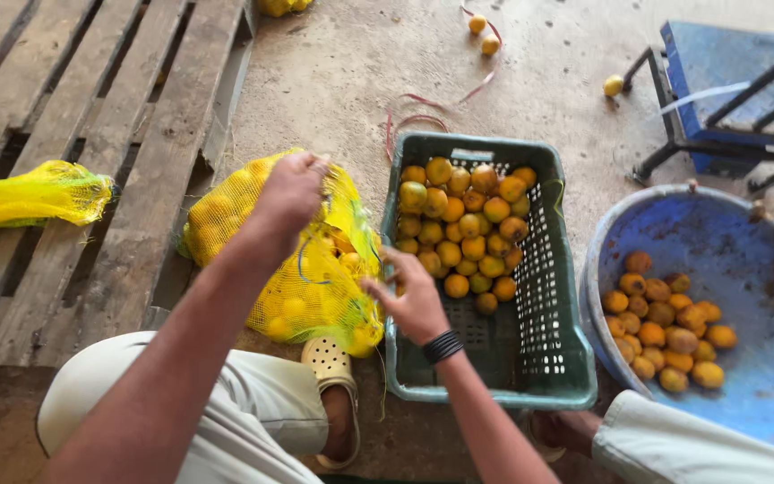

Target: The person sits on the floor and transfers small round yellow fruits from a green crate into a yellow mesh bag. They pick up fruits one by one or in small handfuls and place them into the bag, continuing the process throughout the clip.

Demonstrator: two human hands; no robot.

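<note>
Both hands, left (pixel 290 193) & right (pixel 412 300), fingers pinched on yellow mesh sack (pixel 302 287) w/ round oranges, beside slotted green plastic crate (pixel 544 358).

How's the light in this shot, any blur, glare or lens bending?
Head view: soft, even daylight, only faint shadows under the green crate and the yellow mesh bag. No harsh glare; the concrete floor looks slightly washed out. Left hand and right hand are slightly soft. Wide-angle bending shows on the wooden pallet planks, which fan outward.
</note>
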